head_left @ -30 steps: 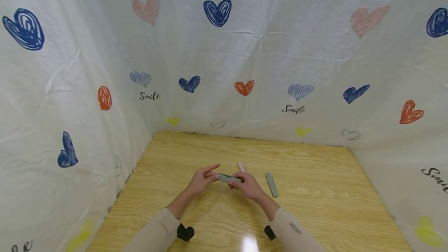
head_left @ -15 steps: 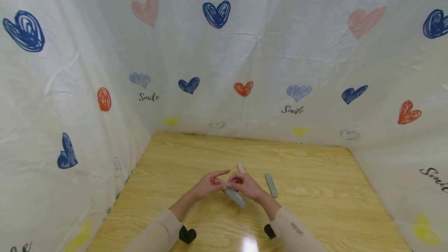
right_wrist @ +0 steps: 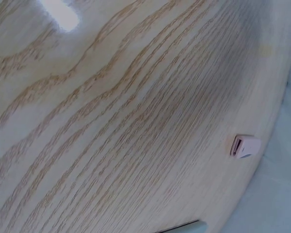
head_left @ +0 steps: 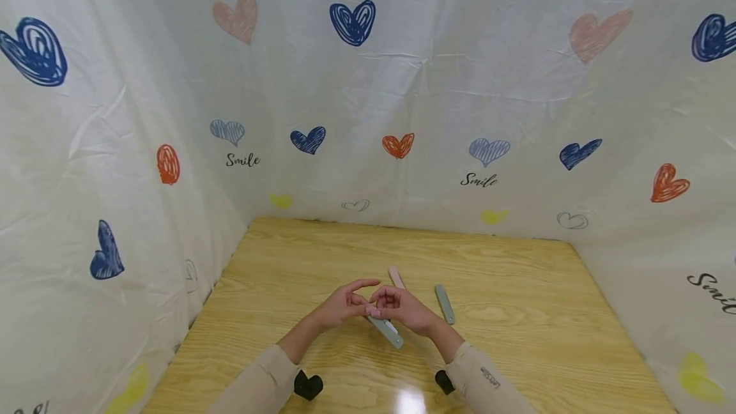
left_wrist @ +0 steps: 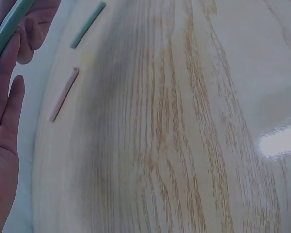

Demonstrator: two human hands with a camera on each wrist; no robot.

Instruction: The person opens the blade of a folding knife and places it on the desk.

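A slim grey-green folding tool [head_left: 388, 333], much like a pocket knife, hangs slantwise between the hands over the table. It has a rivet at its lower end, and a pale strip shows along its side. My left hand [head_left: 339, 307] pinches its upper end between thumb and fingers, index finger stretched out above. Thumb and curled fingers of my right hand [head_left: 407, 309] pinch at the same end, the thumbs meeting there. In the left wrist view the tool [left_wrist: 8, 31] crosses the fingers at the top left corner. The right wrist view shows neither hand.
A pink slotted piece of similar shape [head_left: 395, 276] lies just beyond the hands. To its right is another grey-green one [head_left: 444, 304]. Both rest on the wood-grain table [head_left: 517, 331]. A white cloth printed with hearts [head_left: 425, 101] rises behind and along the sides.
The tool has swung from nearly level between the hands to slanting down toward the body. My right hand has shifted from its far end to the end beside my left thumb; the pale strip shows more.
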